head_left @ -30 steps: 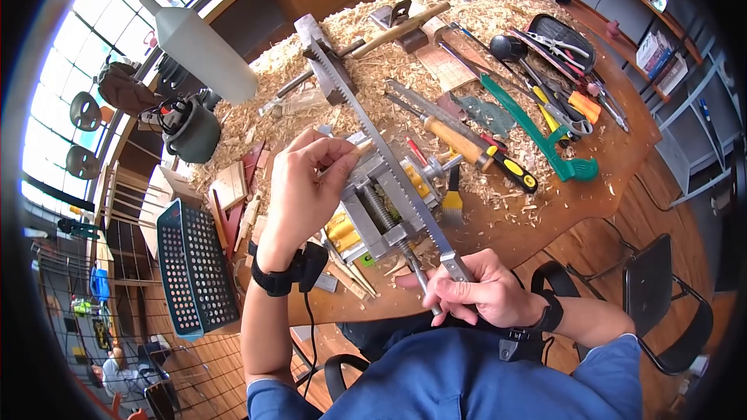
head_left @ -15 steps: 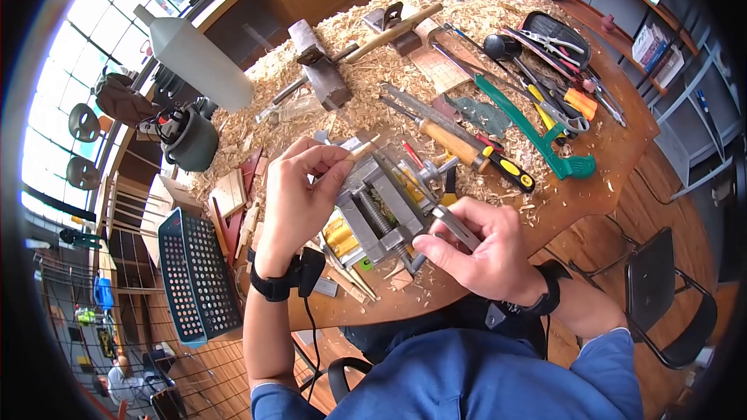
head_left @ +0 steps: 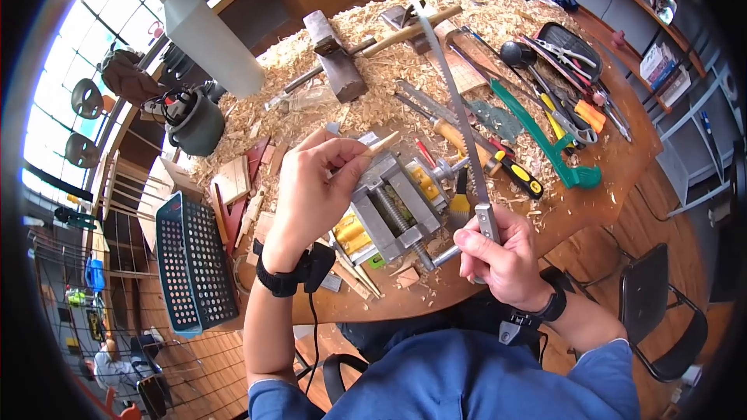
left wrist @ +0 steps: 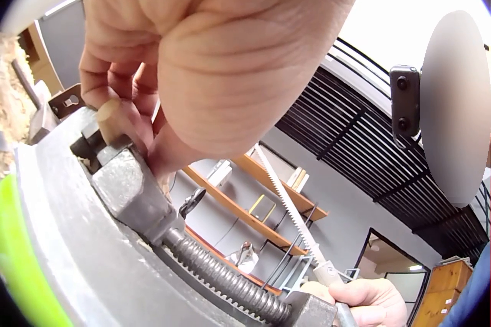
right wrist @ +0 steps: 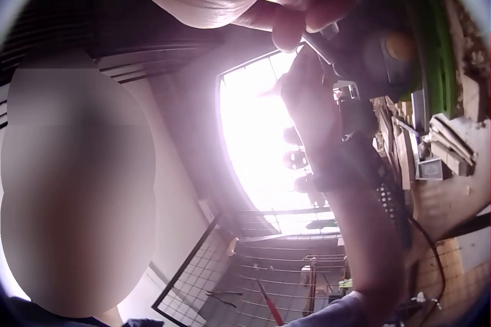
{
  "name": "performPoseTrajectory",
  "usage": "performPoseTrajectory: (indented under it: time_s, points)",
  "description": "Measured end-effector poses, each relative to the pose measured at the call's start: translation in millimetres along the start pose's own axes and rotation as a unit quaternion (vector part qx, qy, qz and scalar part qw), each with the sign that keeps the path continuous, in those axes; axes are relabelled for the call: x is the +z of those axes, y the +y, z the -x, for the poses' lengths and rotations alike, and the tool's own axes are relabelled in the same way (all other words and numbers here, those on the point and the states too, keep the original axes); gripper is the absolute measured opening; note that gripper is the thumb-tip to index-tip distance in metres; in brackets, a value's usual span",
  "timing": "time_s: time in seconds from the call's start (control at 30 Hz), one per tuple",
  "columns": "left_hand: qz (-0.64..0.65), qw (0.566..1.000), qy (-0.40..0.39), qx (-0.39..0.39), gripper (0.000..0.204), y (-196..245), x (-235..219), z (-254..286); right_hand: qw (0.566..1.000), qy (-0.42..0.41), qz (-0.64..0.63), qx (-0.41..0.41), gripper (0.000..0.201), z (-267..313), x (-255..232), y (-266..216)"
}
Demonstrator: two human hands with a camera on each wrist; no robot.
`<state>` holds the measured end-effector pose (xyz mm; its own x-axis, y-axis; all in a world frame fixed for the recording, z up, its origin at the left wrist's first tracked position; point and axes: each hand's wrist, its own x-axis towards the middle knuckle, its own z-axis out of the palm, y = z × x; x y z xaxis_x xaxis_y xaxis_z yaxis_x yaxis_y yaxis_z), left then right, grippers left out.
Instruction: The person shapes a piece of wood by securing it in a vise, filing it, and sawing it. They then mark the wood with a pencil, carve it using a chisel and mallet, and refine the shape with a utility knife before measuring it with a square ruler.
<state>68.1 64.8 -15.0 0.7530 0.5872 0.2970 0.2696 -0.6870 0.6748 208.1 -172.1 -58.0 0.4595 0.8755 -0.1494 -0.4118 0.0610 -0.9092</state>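
My left hand pinches a thin pale wooden stick between thumb and fingertips, its tapered end pointing right over the back of the metal vise. In the left wrist view, the stick's round end shows beside the vise's screw. My right hand grips a saw by its flat metal handle, just right of the vise's crank. The saw's narrow toothed blade slants up and away, apart from the stick. The right wrist view is hazy, and the saw is hard to see there.
Wood shavings cover the table's far side. Files, a green-handled tool, pliers and a wooden mallet lie among them. A perforated basket stands at the left edge, a large white bottle behind it. Wood scraps lie left of the vise.
The saw blade lay across the vise by the stick, then turned nearly out of sight. Now my right hand holds it raised to the right. My left hand keeps its pinch on the stick.
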Motion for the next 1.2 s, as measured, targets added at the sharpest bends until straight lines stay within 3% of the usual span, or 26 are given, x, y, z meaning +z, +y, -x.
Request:
performPoseTrajectory:
  time_s: [0.27, 0.5, 0.67, 0.73, 0.8, 0.83, 0.93, 0.97, 1.03, 1.1, 1.13, 1.2]
  points:
    - [-0.014, 1.000, 0.008, 0.013, 0.012, -2.2, 0.0, 0.5, 0.999, -0.031, -0.010, 0.014, 0.012, -2.4, -4.5, 4.1]
    - [-0.020, 1.000, -0.008, 0.012, 0.016, -0.8, -0.8, -0.2, 0.987, -0.017, -0.144, 0.069, 0.011, -2.9, -12.4, 19.1]
    - [-0.036, 0.999, -0.007, 0.017, 0.013, -2.3, 1.4, -1.8, 0.993, -0.042, -0.089, 0.064, 0.013, -7.9, -12.7, 13.1]
    - [-0.016, 1.000, -0.006, 0.020, 0.013, -4.1, 3.5, -1.7, 0.995, -0.023, -0.081, 0.047, 0.013, -4.7, -7.2, 14.2]
    - [-0.007, 1.000, -0.008, 0.003, 0.014, -1.7, 4.8, -1.6, 0.994, 0.088, 0.012, -0.067, 0.012, 0.7, 0.7, 18.1]
    - [-0.005, 1.000, -0.011, -0.002, 0.014, -2.5, 4.7, -1.8, 0.993, 0.088, 0.033, -0.072, 0.012, 5.3, 1.2, 15.4]
    - [0.002, 0.999, -0.020, -0.028, 0.016, -3.7, 5.4, -2.2, 0.976, 0.052, 0.147, -0.151, 0.022, 13.5, -1.9, 8.0]
    - [0.000, 1.000, -0.019, -0.020, 0.016, -3.9, 5.3, -3.0, 0.982, 0.045, 0.133, -0.125, 0.025, 15.8, -1.4, 7.0]
    - [0.003, 1.000, -0.017, -0.010, 0.017, -5.2, 4.6, -3.4, 0.978, 0.004, 0.134, -0.159, 0.023, 12.4, -4.3, 5.2]
    - [0.001, 0.999, -0.032, -0.013, 0.017, -5.1, 1.0, -3.6, 0.954, -0.164, 0.137, -0.209, 0.022, 10.0, -4.0, 5.1]
    - [0.000, 0.999, -0.049, -0.017, 0.017, -5.0, -0.3, -3.3, 0.955, -0.164, 0.137, -0.209, 0.022, 10.6, -2.4, 4.5]
    - [-0.010, 0.999, -0.034, -0.015, 0.017, -3.9, 1.7, -3.7, 0.930, -0.052, 0.225, -0.286, 0.028, 11.9, 1.5, 0.5]
